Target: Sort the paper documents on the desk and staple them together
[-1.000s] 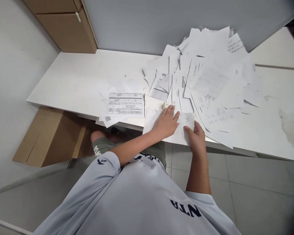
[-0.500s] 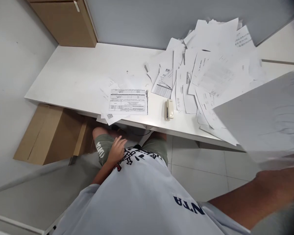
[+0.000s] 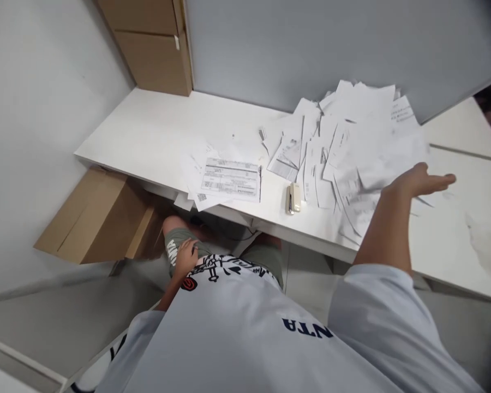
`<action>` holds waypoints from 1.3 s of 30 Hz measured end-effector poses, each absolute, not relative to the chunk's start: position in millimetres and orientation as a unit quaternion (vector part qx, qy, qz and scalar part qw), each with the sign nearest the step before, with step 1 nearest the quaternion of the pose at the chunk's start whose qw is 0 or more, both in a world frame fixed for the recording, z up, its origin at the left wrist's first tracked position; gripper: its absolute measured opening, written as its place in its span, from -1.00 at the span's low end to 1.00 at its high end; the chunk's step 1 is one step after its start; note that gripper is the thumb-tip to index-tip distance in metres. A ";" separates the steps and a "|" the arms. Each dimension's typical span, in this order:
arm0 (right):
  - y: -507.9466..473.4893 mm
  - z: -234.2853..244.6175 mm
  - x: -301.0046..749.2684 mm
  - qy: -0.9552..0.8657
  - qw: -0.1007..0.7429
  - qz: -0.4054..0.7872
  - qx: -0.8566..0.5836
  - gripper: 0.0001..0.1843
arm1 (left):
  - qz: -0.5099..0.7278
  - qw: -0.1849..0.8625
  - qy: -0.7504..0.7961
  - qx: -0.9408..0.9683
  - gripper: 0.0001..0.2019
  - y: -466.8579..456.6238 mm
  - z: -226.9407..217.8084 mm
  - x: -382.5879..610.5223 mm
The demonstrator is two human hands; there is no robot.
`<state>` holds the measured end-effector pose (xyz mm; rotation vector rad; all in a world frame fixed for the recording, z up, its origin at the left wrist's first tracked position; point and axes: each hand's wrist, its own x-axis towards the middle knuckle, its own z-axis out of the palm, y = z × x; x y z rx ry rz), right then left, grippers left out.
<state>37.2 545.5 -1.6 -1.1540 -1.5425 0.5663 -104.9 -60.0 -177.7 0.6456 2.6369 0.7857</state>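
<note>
Currently right grip [image 3: 419,183]: fingers apart and spread, raised over the heap's right side, clamped on nothing; a blurred sheet [image 3: 387,164] just beside the palm, contact impossible to tell.
Left grip [image 3: 186,257]: low against the olive shorts [image 3: 179,237], fingers loosely curled on the cloth, holding nothing visible.
Papers [image 3: 352,136]: loose, overlapping heap on the right of the bench [image 3: 147,131], backed by the grey partition [image 3: 311,49], lower sheets reaching past the front edge.
Stapler [image 3: 294,197]: beige, lying just left of the heap, near the front edge.
Form [image 3: 231,179]: printed sheet apart from the heap, on other loose sheets, with a corner over the front edge.
Box [image 3: 102,218]: cardboard, under the bench on the left.
Risk: a careless sweep of the right arm catching the heap, sending overhanging sheets to the floor or nudging the stapler.
</note>
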 end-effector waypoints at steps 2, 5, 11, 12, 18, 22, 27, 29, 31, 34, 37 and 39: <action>499.5 1.8 3.3 -0.567 0.555 0.243 -0.558 -0.34 | 0.264 0.155 0.925 0.223 -0.66 -61.8 -180.7 -106.4; 395.0 0.2 -55.6 -0.756 0.487 0.304 -0.313 -0.38 | 0.256 0.150 0.928 0.225 -0.67 -60.5 -183.5 -111.4; 243.7 -39.1 -131.4 -0.959 0.097 0.264 -0.038 -0.11 | 0.273 0.135 0.925 0.227 -0.71 -60.6 -190.2 -114.4; 238.5 -44.1 -136.3 -0.966 0.076 0.242 -0.043 -0.11 | 0.280 0.131 0.924 0.226 -0.71 -63.0 -193.5 -113.7; 252.3 -36.3 -150.3 -0.986 0.052 0.122 -0.099 -0.46 | 0.349 0.087 0.909 0.211 -0.69 -79.9 -216.8 -114.9; 222.7 -25.3 -162.0 -0.988 0.082 0.111 -0.063 -0.42 | 0.357 0.088 0.904 0.218 -0.69 -77.5 -216.9 -117.2; 168.1 -37.1 -182.3 -0.988 0.044 0.112 -0.092 -0.19 | 0.341 0.093 0.908 0.226 -0.69 -69.4 -209.1 -116.3; 163.9 -43.6 -186.8 -0.983 0.039 0.129 -0.121 -0.23 | 0.337 0.097 0.909 0.225 -0.69 -70.1 -208.3 -117.0; 169.4 -46.5 -188.6 -0.980 0.052 0.148 -0.124 -0.31 | 0.331 0.098 0.913 0.219 -0.70 -72.3 -208.8 -119.0; 184.9 -43.7 -189.5 -0.980 0.072 0.147 -0.112 -0.42 | 0.324 0.099 0.917 0.211 -0.70 -74.3 -210.3 -122.9; 198.0 -40.0 -190.1 -0.981 0.062 0.147 -0.107 -0.47 | 0.316 0.105 0.920 0.209 -0.71 -71.8 -210.6 -125.9; 203.2 -41.6 -189.3 -0.983 0.049 0.150 -0.098 -0.41 | 0.309 0.110 0.921 0.210 -0.72 -68.5 -210.0 -127.3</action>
